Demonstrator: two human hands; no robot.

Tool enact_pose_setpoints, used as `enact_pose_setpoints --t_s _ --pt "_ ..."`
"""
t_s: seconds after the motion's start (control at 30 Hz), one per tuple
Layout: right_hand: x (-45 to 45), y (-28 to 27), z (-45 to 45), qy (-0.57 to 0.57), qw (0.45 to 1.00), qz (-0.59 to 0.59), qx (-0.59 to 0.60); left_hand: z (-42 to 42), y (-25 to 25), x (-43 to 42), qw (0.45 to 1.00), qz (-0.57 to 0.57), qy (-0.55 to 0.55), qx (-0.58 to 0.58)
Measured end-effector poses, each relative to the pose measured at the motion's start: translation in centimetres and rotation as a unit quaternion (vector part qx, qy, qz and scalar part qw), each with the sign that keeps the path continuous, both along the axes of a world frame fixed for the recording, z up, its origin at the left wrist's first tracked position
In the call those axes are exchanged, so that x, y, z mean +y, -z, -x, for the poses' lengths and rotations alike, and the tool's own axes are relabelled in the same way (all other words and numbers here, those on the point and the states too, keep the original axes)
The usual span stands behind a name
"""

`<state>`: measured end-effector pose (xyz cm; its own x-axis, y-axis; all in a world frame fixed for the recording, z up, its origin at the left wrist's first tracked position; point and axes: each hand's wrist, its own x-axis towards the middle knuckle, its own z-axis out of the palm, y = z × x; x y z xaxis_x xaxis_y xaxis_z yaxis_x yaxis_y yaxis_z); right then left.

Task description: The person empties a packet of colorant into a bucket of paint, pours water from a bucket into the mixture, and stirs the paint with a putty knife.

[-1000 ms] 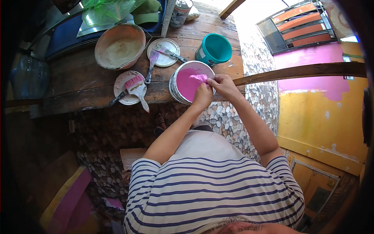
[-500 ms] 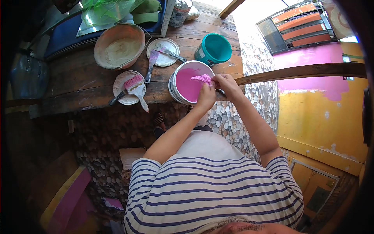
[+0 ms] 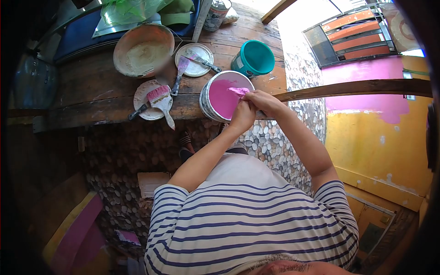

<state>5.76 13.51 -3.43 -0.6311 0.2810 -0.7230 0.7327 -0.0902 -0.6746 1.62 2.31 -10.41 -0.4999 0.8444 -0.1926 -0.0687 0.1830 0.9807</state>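
The wooden table (image 3: 103, 98) carries, along its front edge, a small lid (image 3: 139, 97) at the left and a white bucket (image 3: 206, 103) of pink paint (image 3: 220, 98) at the right. Behind them stand a basin (image 3: 161, 37) with pale powder (image 3: 144, 57), a round lid (image 3: 205, 50) just beside it, and a teal bucket (image 3: 267, 58) near the white one. A scraper (image 3: 176, 83) lies between the two lids, and farther back is a can (image 3: 214, 19).

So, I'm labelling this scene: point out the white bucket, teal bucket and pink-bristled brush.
White bucket (image 3: 206, 106), head view: outer wall.
Teal bucket (image 3: 256, 55), head view: its inside.
Pink-bristled brush (image 3: 163, 106), head view: handle's wide end.
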Motion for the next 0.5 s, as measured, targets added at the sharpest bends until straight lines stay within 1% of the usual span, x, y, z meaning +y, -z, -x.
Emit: enact_pose_setpoints --t_s 0.03,0.07,0.1,0.13,0.17,0.23,0.37,0.43,0.5 --pt "0.0 0.7 0.1 0.038 0.999 0.024 -0.012 -0.1 -0.2 0.0 1.0 0.012 -0.009 -0.013" --pt "0.0 1.4 0.2 0.036 0.999 0.024 -0.014 -0.1 -0.4 0.0 0.999 0.023 -0.017 -0.025" --pt "-0.3 1.5 0.4 0.044 0.999 -0.009 -0.028 -0.2 -0.1 0.0 0.999 0.024 -0.019 -0.026" --pt "-0.5 1.6 0.7 0.052 0.997 -0.042 -0.043 -0.2 0.1 0.1 0.999 -0.001 -0.023 -0.031" --pt "-0.7 1.6 0.8 0.05 0.997 -0.042 -0.043 -0.2 0.4 0.2 0.999 -0.026 -0.027 -0.036" --pt "-1.4 0.8 1.1 0.057 0.997 -0.045 -0.017 -0.2 0.8 0.4 0.999 -0.026 -0.021 -0.035" --pt "-1.2 1.3 1.2 0.039 0.995 -0.083 -0.028 -0.1 0.8 0.2 0.999 -0.015 0.011 -0.031" --pt "-1.2 1.2 1.3 0.019 0.994 -0.103 -0.04 -0.1 0.5 0.2 0.999 -0.017 -0.001 -0.032" --pt "-1.0 0.6 1.6 0.032 0.994 -0.095 -0.032 0.1 -0.2 0.2 0.999 -0.02 -0.012 -0.033"
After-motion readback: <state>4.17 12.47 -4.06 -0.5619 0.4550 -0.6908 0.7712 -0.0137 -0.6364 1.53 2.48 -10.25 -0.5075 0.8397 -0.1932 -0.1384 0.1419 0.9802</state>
